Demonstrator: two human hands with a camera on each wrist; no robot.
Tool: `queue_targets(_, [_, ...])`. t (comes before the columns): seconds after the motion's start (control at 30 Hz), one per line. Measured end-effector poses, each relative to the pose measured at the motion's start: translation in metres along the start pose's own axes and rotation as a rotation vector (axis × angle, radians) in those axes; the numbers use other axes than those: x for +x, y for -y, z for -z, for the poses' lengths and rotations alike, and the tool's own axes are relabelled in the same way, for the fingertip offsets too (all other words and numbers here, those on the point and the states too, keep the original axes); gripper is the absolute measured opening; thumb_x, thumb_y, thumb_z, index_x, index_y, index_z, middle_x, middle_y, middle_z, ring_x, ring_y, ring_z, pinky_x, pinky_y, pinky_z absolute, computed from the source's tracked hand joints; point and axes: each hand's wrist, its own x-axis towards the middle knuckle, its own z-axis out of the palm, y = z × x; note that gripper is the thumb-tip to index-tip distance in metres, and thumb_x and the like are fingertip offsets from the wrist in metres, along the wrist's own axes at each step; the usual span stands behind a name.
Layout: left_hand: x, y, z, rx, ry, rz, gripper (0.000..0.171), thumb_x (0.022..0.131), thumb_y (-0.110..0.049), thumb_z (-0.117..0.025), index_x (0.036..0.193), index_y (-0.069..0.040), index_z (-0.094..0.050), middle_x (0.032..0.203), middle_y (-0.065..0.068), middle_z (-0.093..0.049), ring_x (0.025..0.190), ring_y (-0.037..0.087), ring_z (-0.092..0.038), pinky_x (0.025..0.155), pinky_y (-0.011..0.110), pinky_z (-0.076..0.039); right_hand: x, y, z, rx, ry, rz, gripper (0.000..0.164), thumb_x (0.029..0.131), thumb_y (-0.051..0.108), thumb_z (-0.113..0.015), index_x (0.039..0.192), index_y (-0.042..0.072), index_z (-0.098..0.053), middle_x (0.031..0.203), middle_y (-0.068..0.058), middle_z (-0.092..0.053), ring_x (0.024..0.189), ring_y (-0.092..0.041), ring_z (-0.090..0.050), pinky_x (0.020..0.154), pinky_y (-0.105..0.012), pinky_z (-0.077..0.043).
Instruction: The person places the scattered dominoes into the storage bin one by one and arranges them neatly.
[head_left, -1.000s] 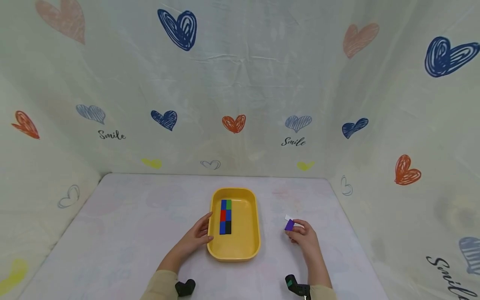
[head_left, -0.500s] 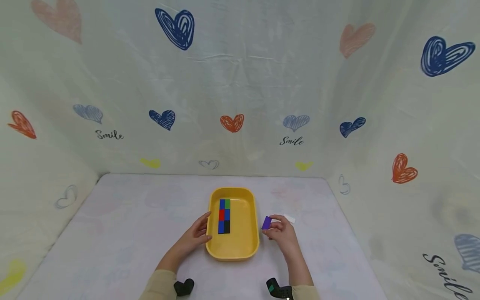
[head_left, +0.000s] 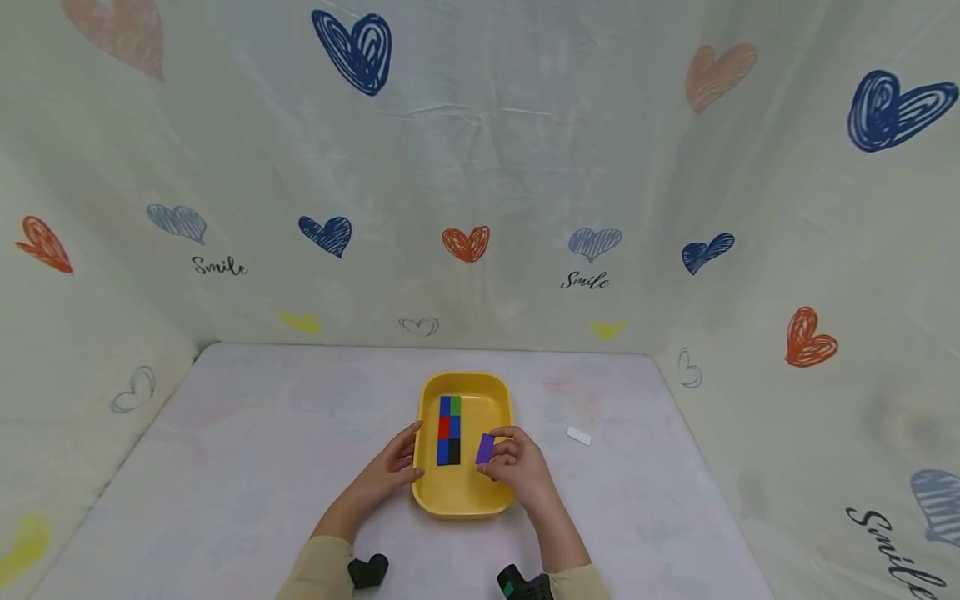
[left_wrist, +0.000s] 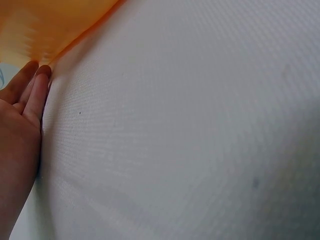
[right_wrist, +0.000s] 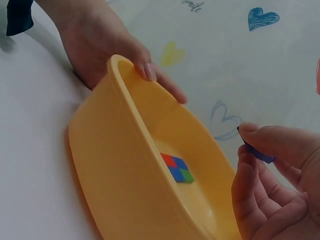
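Observation:
A yellow tray stands on the table in the head view. Small coloured blocks in blue, green, red and black lie in two touching columns on its left half. My left hand rests against the tray's left side, its thumb and fingertips at the rim and its fingers fairly straight in the left wrist view. Over the right half of the tray, my right hand pinches a flat purple block between thumb and fingers. The right wrist view shows this purple block edge-on, apart from the tray floor.
A white rectangular piece lies on the table to the right of the tray. The table has a pale cloth. Behind it hangs a curtain printed with hearts. Black devices sit at both wrists.
My right hand has moved left with the purple block, from beside the white piece to over the tray. The white piece is now uncovered. My left hand has stayed at the tray.

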Motion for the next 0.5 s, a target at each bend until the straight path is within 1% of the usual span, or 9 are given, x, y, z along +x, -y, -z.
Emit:
queue_targets(0.13, [0.001, 0.002, 0.001, -0.010, 0.013, -0.006, 0.080, 0.084, -0.018, -0.076, 0.152, -0.025, -0.034, 0.148, 0.018, -0.041, 0.129, 0.038, -0.045, 0.106, 0.053, -0.037, 0.001, 0.000, -0.011, 0.004, 0.032, 0.003, 0.053, 0.076, -0.001, -0.080, 0.122, 0.001, -0.054, 0.085, -0.006, -0.063, 0.068, -0.015, -0.059, 0.067, -0.027, -0.055])
queue_targets(0.23, [0.001, 0.002, 0.002, -0.016, 0.023, -0.014, 0.080, 0.084, -0.018, -0.075, 0.152, -0.024, -0.034, 0.147, 0.018, -0.041, 0.129, 0.039, -0.045, 0.106, 0.053, -0.037, 0.003, -0.001, -0.016, 0.017, 0.055, 0.021, 0.052, 0.076, -0.003, -0.079, 0.122, -0.001, -0.053, 0.084, -0.007, -0.063, 0.067, -0.015, -0.058, 0.065, -0.026, -0.054])
queue_targets(0.37, [0.001, 0.001, 0.003, -0.018, 0.029, -0.021, 0.079, 0.085, -0.018, -0.075, 0.152, -0.024, -0.033, 0.147, 0.018, -0.041, 0.130, 0.038, -0.045, 0.106, 0.052, -0.037, 0.010, -0.004, -0.022, 0.024, 0.109, 0.026, 0.051, 0.077, -0.004, -0.077, 0.122, -0.003, -0.053, 0.082, -0.007, -0.063, 0.065, -0.014, -0.058, 0.063, -0.025, -0.053])
queue_targets(0.5, [0.000, 0.001, 0.004, -0.022, 0.046, -0.039, 0.078, 0.087, -0.017, -0.073, 0.153, -0.021, -0.031, 0.148, 0.021, -0.040, 0.130, 0.040, -0.045, 0.106, 0.052, -0.038, 0.017, -0.007, -0.027, -0.011, 0.152, 0.022, 0.050, 0.077, -0.003, -0.078, 0.121, -0.003, -0.054, 0.082, -0.007, -0.062, 0.064, -0.015, -0.058, 0.064, -0.027, -0.054])
